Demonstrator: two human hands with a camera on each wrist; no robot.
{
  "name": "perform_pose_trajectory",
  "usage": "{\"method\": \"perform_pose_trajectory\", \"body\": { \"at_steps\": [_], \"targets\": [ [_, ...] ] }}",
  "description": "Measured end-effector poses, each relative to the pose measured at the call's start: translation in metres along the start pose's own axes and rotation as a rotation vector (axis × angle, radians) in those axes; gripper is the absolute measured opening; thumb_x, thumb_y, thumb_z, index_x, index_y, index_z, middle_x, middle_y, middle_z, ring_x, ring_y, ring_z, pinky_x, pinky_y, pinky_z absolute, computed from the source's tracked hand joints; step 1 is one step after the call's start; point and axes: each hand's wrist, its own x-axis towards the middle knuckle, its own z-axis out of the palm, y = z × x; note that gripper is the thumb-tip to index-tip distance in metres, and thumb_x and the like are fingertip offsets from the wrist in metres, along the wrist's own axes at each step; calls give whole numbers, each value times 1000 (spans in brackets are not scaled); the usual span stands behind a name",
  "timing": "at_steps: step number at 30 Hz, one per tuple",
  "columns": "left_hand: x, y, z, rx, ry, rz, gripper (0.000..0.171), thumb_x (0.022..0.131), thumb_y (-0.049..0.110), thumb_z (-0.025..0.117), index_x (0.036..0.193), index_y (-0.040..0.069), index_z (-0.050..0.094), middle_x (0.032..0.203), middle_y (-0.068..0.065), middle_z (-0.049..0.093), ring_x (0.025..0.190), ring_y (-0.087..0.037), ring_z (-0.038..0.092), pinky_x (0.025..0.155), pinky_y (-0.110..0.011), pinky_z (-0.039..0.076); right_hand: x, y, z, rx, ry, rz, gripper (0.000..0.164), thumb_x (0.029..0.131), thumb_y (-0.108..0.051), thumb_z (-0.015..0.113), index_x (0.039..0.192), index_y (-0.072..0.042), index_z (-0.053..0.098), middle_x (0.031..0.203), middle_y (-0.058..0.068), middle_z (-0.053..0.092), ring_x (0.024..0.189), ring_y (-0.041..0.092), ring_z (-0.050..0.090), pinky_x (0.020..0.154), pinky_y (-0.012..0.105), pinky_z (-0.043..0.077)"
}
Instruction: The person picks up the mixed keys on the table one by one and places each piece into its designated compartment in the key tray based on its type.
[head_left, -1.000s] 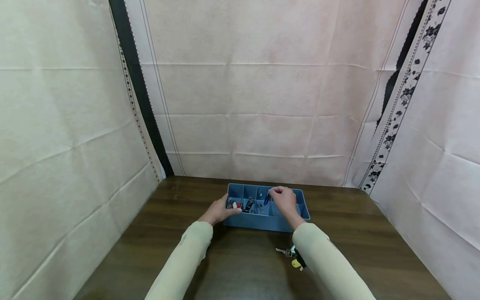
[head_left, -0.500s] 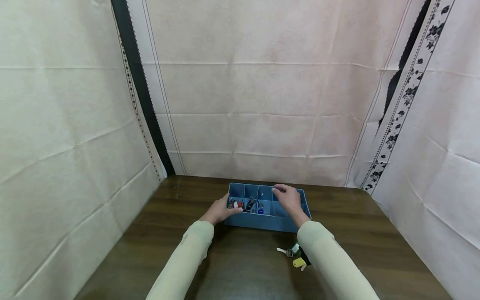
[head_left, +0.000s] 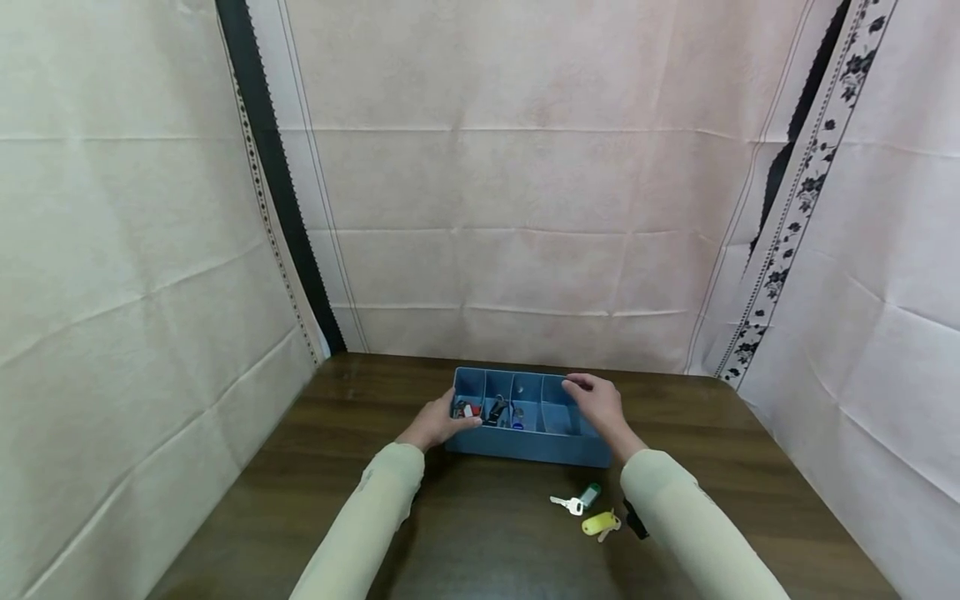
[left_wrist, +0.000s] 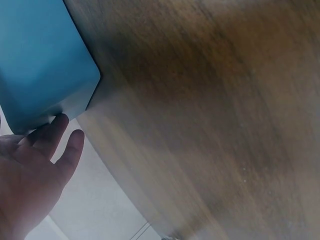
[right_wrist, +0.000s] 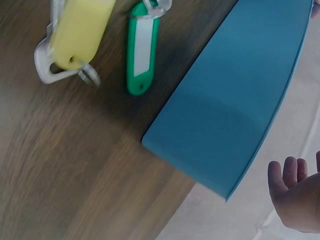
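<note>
A blue compartment tray point(head_left: 525, 447) stands on the table. My left hand point(head_left: 435, 421) holds its left end, thumb over the front rim; in the left wrist view the fingertips point(left_wrist: 61, 120) rest against the end wall. My right hand point(head_left: 600, 406), its fingers loosely bent and holding nothing, hovers over the tray's right end. A small blue item point(head_left: 517, 419) lies in a middle compartment. Beside it is a black item point(head_left: 497, 409), and red and white pieces point(head_left: 469, 410) fill the leftmost compartment. The compartment under my right hand is partly hidden.
On the table in front of the tray lie a key with a green tag point(head_left: 590, 496) and a key with a yellow tag point(head_left: 598, 523). A black item point(head_left: 634, 521) shows partly beneath the right sleeve. Pale cloth point(head_left: 495, 183) hangs behind the table and along both sides.
My right hand let go of the small blue item, which now lies in a middle compartment, and moved right along the tray. The left hand stayed at the tray's left end.
</note>
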Motion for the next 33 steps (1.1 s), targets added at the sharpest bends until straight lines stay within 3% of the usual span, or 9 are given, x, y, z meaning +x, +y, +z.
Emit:
{"method": "perform_pose_trajectory", "body": {
  "at_steps": [17, 26, 33],
  "targets": [
    [-4, 1, -1, 10, -2, 21, 102, 85, 54, 73, 158, 8, 19, 156, -20, 35, 139, -41, 37, 108, -61, 33, -18, 14, -27, -10, -30, -22, 43, 102, -35, 57, 134, -5, 61, 130, 19, 60, 114, 34, 57, 96, 49, 50],
    [-4, 2, -2, 16, -5, 48, 96, 90, 48, 71, 158, 5, 18, 155, -22, 34, 140, -41, 36, 110, -59, 32, -30, 24, -38, -3, -57, -6, 46, 102, -38, 57, 134, -6, 61, 133, 19, 59, 118, 33, 56, 98, 49, 48],
    [-5, 4, -1, 12, -1, 37, 93, 91, 44, 71, 158, 6, 18, 155, -21, 35, 139, -41, 37, 109, -59, 33, -44, 33, -48, -22, -65, -45, 45, 101, -38, 57, 132, -5, 63, 129, 18, 62, 113, 31, 59, 94, 45, 51]
  ]
}}
